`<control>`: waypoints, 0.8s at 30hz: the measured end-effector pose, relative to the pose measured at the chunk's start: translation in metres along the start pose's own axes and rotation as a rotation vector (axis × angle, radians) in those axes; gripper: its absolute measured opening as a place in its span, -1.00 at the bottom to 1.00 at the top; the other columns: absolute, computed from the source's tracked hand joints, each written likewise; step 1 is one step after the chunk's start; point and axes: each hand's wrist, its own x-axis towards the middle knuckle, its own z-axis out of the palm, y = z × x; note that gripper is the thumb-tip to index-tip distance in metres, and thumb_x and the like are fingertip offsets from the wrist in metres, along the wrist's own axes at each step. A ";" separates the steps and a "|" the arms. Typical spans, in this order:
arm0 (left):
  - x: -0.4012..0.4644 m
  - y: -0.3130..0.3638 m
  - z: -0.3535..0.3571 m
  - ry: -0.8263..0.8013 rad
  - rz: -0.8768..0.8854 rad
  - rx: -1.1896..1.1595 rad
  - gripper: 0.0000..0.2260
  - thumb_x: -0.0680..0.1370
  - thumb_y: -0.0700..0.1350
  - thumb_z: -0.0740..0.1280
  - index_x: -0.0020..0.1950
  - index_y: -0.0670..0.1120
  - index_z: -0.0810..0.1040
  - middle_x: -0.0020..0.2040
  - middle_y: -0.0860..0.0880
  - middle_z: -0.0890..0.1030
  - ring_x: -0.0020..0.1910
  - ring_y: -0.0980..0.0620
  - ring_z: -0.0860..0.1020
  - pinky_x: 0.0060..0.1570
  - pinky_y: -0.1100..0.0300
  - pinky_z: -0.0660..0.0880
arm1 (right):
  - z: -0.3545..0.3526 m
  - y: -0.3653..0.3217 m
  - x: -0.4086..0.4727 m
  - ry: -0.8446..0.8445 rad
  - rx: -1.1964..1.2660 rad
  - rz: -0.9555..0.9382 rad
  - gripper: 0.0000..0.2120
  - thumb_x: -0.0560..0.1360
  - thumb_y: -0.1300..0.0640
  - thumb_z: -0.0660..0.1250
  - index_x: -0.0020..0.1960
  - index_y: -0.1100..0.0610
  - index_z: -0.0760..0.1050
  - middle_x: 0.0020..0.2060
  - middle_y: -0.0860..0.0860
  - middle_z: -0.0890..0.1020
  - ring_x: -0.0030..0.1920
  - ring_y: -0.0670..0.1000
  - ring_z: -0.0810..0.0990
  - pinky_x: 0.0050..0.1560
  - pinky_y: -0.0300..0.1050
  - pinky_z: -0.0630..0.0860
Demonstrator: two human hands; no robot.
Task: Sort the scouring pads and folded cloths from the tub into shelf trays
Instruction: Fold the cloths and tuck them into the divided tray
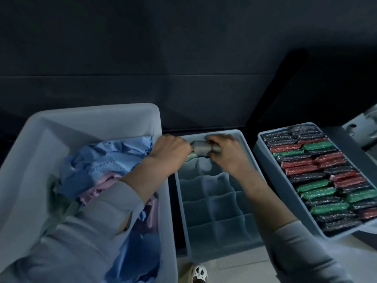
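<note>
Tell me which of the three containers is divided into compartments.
The middle tray, between the tub of cloths and the pad-filled tray; only it has grid dividers.

No readable text, label, brand, number or sign anywhere in view. Scouring pad wrappers (318,170) in right tray: glittery pattern only, no legible print. Tub (30,144), divided tray (240,139), cloths (114,158): plain surfaces, unmarked. Picture dim, slightly blurred.

One head-worn camera looks steeply down and forward, close above the tub (30,139) at left, with both forearms reaching away from it.
</note>
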 end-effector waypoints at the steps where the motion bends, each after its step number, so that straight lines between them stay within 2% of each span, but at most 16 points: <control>1: 0.000 0.000 0.000 -0.005 0.001 0.009 -0.81 0.59 -0.17 0.24 0.14 -0.05 0.59 0.09 -0.07 0.59 0.05 -0.14 0.57 -0.12 0.10 0.33 | 0.001 -0.004 0.003 0.003 -0.075 -0.026 -0.62 0.38 0.17 0.43 0.19 -0.02 0.59 0.08 0.01 0.67 0.14 0.11 0.57 0.15 0.05 0.50; 3: 0.000 0.001 -0.001 -0.020 -0.003 0.027 -0.85 0.59 -0.20 0.24 0.09 -0.07 0.57 0.08 -0.08 0.59 0.05 -0.14 0.55 -0.13 0.10 0.31 | 0.005 -0.010 0.005 -0.016 -0.178 -0.010 -0.68 0.42 0.17 0.38 0.14 -0.08 0.60 0.02 0.03 0.68 0.08 0.15 0.60 0.09 0.03 0.53; 5: -0.001 0.001 -0.003 -0.012 -0.001 0.025 -0.91 0.58 -0.23 0.25 -0.05 -0.07 0.51 0.05 -0.09 0.59 0.04 -0.15 0.55 -0.15 0.10 0.29 | 0.011 -0.009 0.004 -0.041 -0.255 0.036 -0.66 0.46 0.19 0.32 0.16 -0.14 0.58 -0.02 0.03 0.69 0.03 0.16 0.62 0.05 0.00 0.54; 8: -0.002 0.001 -0.005 -0.019 -0.008 0.010 -0.84 0.57 -0.23 0.26 -0.14 -0.01 0.38 0.05 -0.10 0.59 0.04 -0.16 0.55 -0.13 0.10 0.30 | 0.013 -0.011 0.003 -0.068 -0.273 0.074 -0.66 0.51 0.17 0.30 0.21 -0.15 0.56 -0.02 0.05 0.69 0.02 0.15 0.62 0.06 -0.03 0.49; 10: 0.000 0.001 -0.002 -0.001 -0.019 -0.023 -0.88 0.57 -0.21 0.27 -0.13 -0.02 0.46 0.04 -0.10 0.59 0.03 -0.16 0.55 -0.13 0.10 0.31 | 0.010 -0.015 0.004 -0.086 -0.278 0.080 -0.66 0.52 0.15 0.30 0.24 -0.14 0.54 0.03 0.05 0.67 0.07 0.14 0.61 0.09 -0.03 0.47; 13: -0.003 -0.004 0.003 0.123 -0.045 -0.291 -0.84 0.58 -0.12 0.25 0.00 0.02 0.62 0.05 -0.08 0.61 0.04 -0.17 0.56 -0.09 0.06 0.42 | 0.003 -0.022 -0.002 -0.048 -0.204 0.061 -0.64 0.50 0.19 0.29 0.24 -0.09 0.55 0.08 0.03 0.67 0.10 0.14 0.60 0.15 0.01 0.50; 16: -0.027 -0.023 0.001 0.385 -0.051 -0.553 -0.79 0.56 -0.15 0.29 0.10 0.01 0.66 0.11 -0.02 0.65 0.08 -0.13 0.57 0.07 0.05 0.49 | -0.014 -0.035 -0.018 0.064 -0.016 0.067 -0.67 0.49 0.25 0.29 0.20 0.04 0.61 0.12 0.02 0.67 0.14 0.10 0.61 0.19 -0.03 0.50; 18: -0.053 -0.046 0.006 0.531 -0.108 -0.648 -0.78 0.50 -0.21 0.33 0.07 -0.02 0.68 0.06 -0.02 0.67 0.03 -0.12 0.61 0.05 0.05 0.53 | -0.025 -0.053 -0.031 0.172 0.082 0.077 -0.71 0.50 0.29 0.32 0.15 0.07 0.64 0.08 0.03 0.69 0.09 0.08 0.64 0.17 -0.08 0.51; 19: -0.067 -0.060 0.013 0.561 -0.148 -0.686 -0.77 0.47 -0.23 0.33 0.04 -0.02 0.68 0.03 -0.03 0.68 0.00 -0.12 0.62 0.02 0.04 0.55 | -0.029 -0.065 -0.037 0.226 0.113 0.054 -0.73 0.49 0.31 0.33 0.12 0.08 0.66 0.03 0.05 0.71 0.02 0.11 0.67 0.12 -0.04 0.55; 21: -0.099 -0.083 0.035 0.529 -0.242 -0.721 -0.75 0.43 -0.26 0.35 0.02 -0.03 0.69 0.01 -0.04 0.69 0.00 -0.12 0.64 -0.01 0.05 0.56 | -0.031 -0.097 -0.047 0.296 0.149 -0.043 -0.77 0.47 0.34 0.35 0.03 0.11 0.67 -0.08 0.08 0.72 -0.11 0.12 0.68 -0.03 0.02 0.60; 24: -0.144 -0.104 0.061 0.308 -0.338 -0.744 -0.78 0.44 -0.22 0.36 0.03 -0.05 0.69 0.05 -0.06 0.69 0.04 -0.12 0.64 0.02 0.06 0.54 | -0.014 -0.151 -0.058 0.265 0.193 -0.175 -0.80 0.41 0.34 0.38 -0.07 0.11 0.68 -0.17 0.04 0.71 -0.19 0.01 0.64 -0.08 -0.09 0.56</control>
